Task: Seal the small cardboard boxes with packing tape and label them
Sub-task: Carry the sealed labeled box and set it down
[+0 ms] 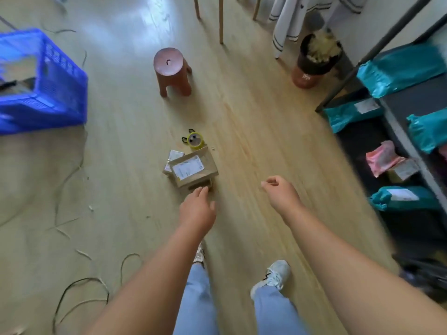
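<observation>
Frame centre: stacked cardboard boxes point(192, 169), top one labelled, taping unclear; left hand point(197, 209) reaches toward them, fingers straight; right hand point(280, 192) loosely curled, empty; tape roll point(194, 140) just above.

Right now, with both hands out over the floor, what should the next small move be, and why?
Probably bend lower and bring the left hand down onto the top cardboard box. Its straight fingers point at the pile's near edge and hold nothing; the right hand is loosely curled and empty. That box bears a label; the yellow tape roll lies just beyond.
</observation>
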Motion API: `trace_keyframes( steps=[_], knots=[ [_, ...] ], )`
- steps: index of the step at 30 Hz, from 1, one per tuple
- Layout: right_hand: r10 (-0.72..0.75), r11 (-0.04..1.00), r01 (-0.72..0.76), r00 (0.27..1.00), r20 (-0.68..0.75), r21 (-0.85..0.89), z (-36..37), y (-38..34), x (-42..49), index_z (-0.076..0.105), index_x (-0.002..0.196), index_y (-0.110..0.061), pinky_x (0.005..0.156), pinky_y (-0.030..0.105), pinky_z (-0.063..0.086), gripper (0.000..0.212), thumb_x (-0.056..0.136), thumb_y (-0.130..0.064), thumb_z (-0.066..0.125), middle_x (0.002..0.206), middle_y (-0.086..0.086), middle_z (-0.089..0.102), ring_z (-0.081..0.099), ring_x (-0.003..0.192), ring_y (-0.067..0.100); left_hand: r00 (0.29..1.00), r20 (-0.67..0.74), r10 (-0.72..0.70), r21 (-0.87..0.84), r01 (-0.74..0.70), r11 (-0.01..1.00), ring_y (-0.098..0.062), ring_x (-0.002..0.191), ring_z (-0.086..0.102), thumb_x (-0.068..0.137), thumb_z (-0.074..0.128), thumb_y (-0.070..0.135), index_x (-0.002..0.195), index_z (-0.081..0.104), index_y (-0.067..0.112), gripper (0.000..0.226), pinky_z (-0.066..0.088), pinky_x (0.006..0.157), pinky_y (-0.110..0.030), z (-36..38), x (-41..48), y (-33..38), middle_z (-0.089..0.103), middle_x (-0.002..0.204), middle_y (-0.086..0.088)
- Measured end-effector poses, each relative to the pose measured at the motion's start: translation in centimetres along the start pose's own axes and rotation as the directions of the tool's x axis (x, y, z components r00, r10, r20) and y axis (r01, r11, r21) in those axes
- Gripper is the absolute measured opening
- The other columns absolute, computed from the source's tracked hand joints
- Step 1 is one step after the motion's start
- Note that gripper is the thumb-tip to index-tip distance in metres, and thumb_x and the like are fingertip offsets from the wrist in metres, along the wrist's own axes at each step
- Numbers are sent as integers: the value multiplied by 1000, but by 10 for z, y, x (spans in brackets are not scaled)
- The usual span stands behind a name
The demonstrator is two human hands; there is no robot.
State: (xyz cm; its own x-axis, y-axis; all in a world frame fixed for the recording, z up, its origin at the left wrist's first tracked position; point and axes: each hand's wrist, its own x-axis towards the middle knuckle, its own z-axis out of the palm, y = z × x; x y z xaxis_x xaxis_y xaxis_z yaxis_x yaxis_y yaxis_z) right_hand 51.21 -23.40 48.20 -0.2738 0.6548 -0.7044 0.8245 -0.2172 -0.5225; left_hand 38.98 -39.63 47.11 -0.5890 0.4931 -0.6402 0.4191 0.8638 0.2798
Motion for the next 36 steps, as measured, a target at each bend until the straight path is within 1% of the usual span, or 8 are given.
trace_keyframes(
  steps=[7,16,23,25,28,31,34,36],
  knots=[
    [45,995,-36,995,93,-90,134,-23,69,57,132,-9,97,34,43,41,97,-32,60,130,8,63,58,114,25,987,31,-160,-175,163,971,-23,144,32,104,42,28,154,29,15,53,30,112,-36,0,86,-115,30,160,-4],
    [79,971,-46,988,133,-236,242,-19,216,42,148,-12,108,39,40,59,97,-38,58,147,9,49,49,132,30,932,83,-354,-447,352,822,-26,144,32,104,44,27,154,27,10,56,29,112,-36,57,230,-181,31,158,-9],
    [92,966,-42,978,188,-255,295,-5,301,33,154,-13,111,45,39,88,84,-58,61,153,8,44,46,136,31,846,259,-466,-666,506,548,-28,146,28,102,47,41,158,16,11,71,27,114,-38,112,314,-213,26,161,-8],
    [110,970,-57,970,217,-235,302,4,318,45,146,-17,106,46,45,98,65,-68,62,141,4,57,56,125,28,848,302,-435,-728,500,470,-24,132,45,102,48,39,151,37,14,56,34,102,-30,125,324,-216,46,148,-2],
    [113,972,-67,973,200,-224,301,7,324,43,145,-12,104,45,45,78,84,-51,69,138,5,56,55,124,29,871,275,-408,-793,445,415,-13,101,54,102,50,33,134,55,22,34,38,84,-25,131,324,-210,60,123,5],
    [129,978,-97,977,167,-186,285,6,314,36,147,-10,104,46,45,79,86,-49,69,140,5,51,53,123,29,890,230,-393,-844,384,375,3,86,54,100,54,35,119,59,30,20,38,65,-15,120,309,-199,62,106,14],
    [171,984,-158,972,161,-88,257,0,287,37,143,-10,101,47,50,85,80,-57,72,137,6,51,57,118,27,895,256,-364,-889,366,274,-1,99,54,94,61,45,125,55,36,33,41,81,-24,94,292,-177,59,111,19],
    [184,981,-192,964,192,22,235,-2,264,43,127,-12,96,45,54,66,82,-51,74,129,6,56,62,110,24,896,281,-343,-904,367,219,-10,115,51,86,68,52,138,46,38,59,42,95,-39,75,278,-157,54,125,16]
  ],
)
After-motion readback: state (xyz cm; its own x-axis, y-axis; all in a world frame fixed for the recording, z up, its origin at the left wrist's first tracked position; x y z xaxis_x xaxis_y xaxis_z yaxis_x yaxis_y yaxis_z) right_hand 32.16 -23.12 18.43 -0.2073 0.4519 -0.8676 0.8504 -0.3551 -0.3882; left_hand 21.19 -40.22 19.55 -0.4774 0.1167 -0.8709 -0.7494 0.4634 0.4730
